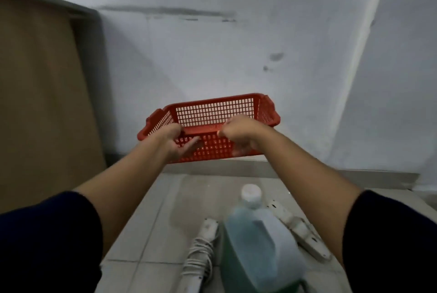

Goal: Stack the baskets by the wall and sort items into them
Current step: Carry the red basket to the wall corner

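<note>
A red plastic lattice basket (212,113) hangs in the air in front of the white wall (236,44), tilted slightly down to the left. My left hand (178,142) grips its near rim on the left, thumb over the edge and fingers under the front wall. On the right of the same rim, my right hand (238,135) holds on with curled fingers. Nothing shows inside the basket. Only this one basket is in view.
A large jug of blue-green liquid (255,240) with a white cap stands on the tiled floor (151,221) below me. A white power strip with a coiled cord (203,250) lies left of it, another strip (300,229) to its right. A brown board (40,94) leans at left.
</note>
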Tool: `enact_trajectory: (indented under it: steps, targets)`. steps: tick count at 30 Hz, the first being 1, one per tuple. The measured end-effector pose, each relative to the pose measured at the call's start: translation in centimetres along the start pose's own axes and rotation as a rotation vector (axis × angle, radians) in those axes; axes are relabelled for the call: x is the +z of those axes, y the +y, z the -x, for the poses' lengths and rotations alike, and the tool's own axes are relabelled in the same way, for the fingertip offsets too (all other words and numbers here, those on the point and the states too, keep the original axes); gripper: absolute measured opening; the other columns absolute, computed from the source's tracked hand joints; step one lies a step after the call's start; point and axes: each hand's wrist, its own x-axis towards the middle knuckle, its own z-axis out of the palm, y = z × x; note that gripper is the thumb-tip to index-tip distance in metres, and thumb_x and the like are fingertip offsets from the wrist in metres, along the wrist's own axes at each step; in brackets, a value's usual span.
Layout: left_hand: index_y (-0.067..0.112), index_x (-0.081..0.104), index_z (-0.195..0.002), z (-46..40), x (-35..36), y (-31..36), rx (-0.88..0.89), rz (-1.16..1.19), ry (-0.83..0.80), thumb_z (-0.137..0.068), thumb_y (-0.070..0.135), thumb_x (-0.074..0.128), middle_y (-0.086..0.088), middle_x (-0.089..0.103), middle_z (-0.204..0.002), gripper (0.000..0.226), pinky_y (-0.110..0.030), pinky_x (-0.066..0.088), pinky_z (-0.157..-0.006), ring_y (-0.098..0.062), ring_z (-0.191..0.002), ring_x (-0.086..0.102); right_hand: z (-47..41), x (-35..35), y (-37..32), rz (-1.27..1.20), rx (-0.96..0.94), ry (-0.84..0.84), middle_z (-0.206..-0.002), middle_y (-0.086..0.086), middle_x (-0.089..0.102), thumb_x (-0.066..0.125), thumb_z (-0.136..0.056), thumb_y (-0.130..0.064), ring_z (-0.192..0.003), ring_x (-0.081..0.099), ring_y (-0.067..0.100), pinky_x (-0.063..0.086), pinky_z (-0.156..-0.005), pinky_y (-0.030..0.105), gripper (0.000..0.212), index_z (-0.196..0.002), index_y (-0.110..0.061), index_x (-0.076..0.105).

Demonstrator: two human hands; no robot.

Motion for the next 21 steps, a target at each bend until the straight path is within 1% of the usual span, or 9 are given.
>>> enact_trajectory:
  steps: [3,5,7,9,12,14,17,19,21]
  targets:
    - [-0.002,0.050,-0.088,-2.6,-6.1,1.7,-0.019,-0.025,0.041,-0.091,0.011,0.054,-0.028,0.051,-0.107,0.014,-0.038,0.053,-0.034,-0.042,-0.100,0.058,-1.9,6.4,-2.3,-0.034,0.029,-0.086,-0.091,0.013,0.063,0.052,-0.093,-0.014,-0.068,0.061,0.023,0.057,-0.061,0.036,0.011,-0.094,-0.004,0.057]
    - [-0.002,0.052,-0.093,-4.7,-9.8,2.1,-0.028,-0.050,0.069,-0.090,0.010,0.054,-0.023,0.053,-0.120,0.013,-0.034,0.049,-0.028,-0.040,-0.100,0.058,-3.5,11.1,-2.6,-0.086,0.056,-0.118,-0.090,0.011,0.062,0.054,-0.090,-0.015,-0.078,0.062,0.025,0.057,-0.064,0.036,0.010,-0.082,-0.009,0.055]
    - [0.000,0.055,-0.103,-6.9,-12.7,1.6,-0.002,-0.032,0.114,-0.091,0.008,0.051,-0.020,0.053,-0.128,0.015,-0.033,0.048,-0.026,-0.037,-0.112,0.056,-5.2,15.6,-1.6,-0.135,0.091,-0.151,-0.094,0.010,0.062,0.055,-0.088,-0.017,-0.084,0.062,0.025,0.056,-0.063,0.034,0.008,-0.090,-0.009,0.058]
    - [0.004,0.054,-0.117,-9.4,-15.3,0.5,0.014,0.026,0.164,-0.093,0.004,0.048,-0.019,0.052,-0.132,0.025,-0.030,0.047,-0.027,-0.033,-0.122,0.052,-6.8,20.1,0.1,-0.173,0.120,-0.148,-0.096,0.010,0.065,0.055,-0.085,-0.018,-0.085,0.064,0.024,0.056,-0.065,0.033,0.018,-0.099,-0.007,0.062]
    - [0.005,0.050,-0.127,-13.8,-18.6,-1.9,0.012,0.065,0.212,-0.093,0.004,0.047,-0.019,0.052,-0.134,0.034,-0.028,0.046,-0.028,-0.031,-0.117,0.053,-8.7,25.2,3.4,-0.281,0.204,-0.070,-0.086,0.008,0.066,0.055,-0.078,-0.017,-0.078,0.064,0.023,0.058,-0.069,0.035,0.018,-0.091,-0.010,0.066]
    - [0.005,0.048,-0.130,-17.1,-20.4,-3.4,-0.003,0.073,0.237,-0.094,0.005,0.046,-0.017,0.051,-0.136,0.036,-0.029,0.047,-0.028,-0.030,-0.113,0.052,-9.9,27.7,5.3,-0.339,0.281,-0.050,-0.084,0.002,0.065,0.058,-0.078,-0.020,-0.080,0.064,0.021,0.059,-0.074,0.035,0.013,-0.089,-0.017,0.064]
    - [0.005,0.048,-0.129,-21.6,-22.4,-5.2,-0.040,0.126,0.263,-0.094,0.006,0.047,-0.018,0.049,-0.135,0.034,-0.030,0.049,-0.030,-0.033,-0.124,0.048,-12.2,30.4,7.8,-0.431,0.377,-0.036,-0.097,0.003,0.067,0.063,-0.076,-0.025,-0.089,0.064,0.021,0.057,-0.085,0.039,0.034,-0.109,-0.018,0.062]
    - [0.007,0.047,-0.131,-24.3,-23.6,-6.1,-0.048,0.143,0.283,-0.093,0.007,0.050,-0.019,0.049,-0.135,0.038,-0.030,0.051,-0.030,-0.034,-0.123,0.049,-13.6,31.7,8.8,-0.487,0.431,-0.056,-0.102,0.004,0.065,0.066,-0.080,-0.023,-0.090,0.062,0.019,0.058,-0.083,0.039,0.037,-0.116,-0.017,0.060]
    - [0.010,0.043,-0.135,-26.3,-24.3,-6.7,-0.032,0.181,0.301,-0.092,0.007,0.052,-0.019,0.048,-0.138,0.044,-0.029,0.052,-0.032,-0.033,-0.123,0.049,-14.5,32.6,9.5,-0.555,0.468,-0.085,-0.113,0.005,0.061,0.068,-0.082,-0.021,-0.097,0.060,0.020,0.059,-0.079,0.037,0.042,-0.123,-0.017,0.056]
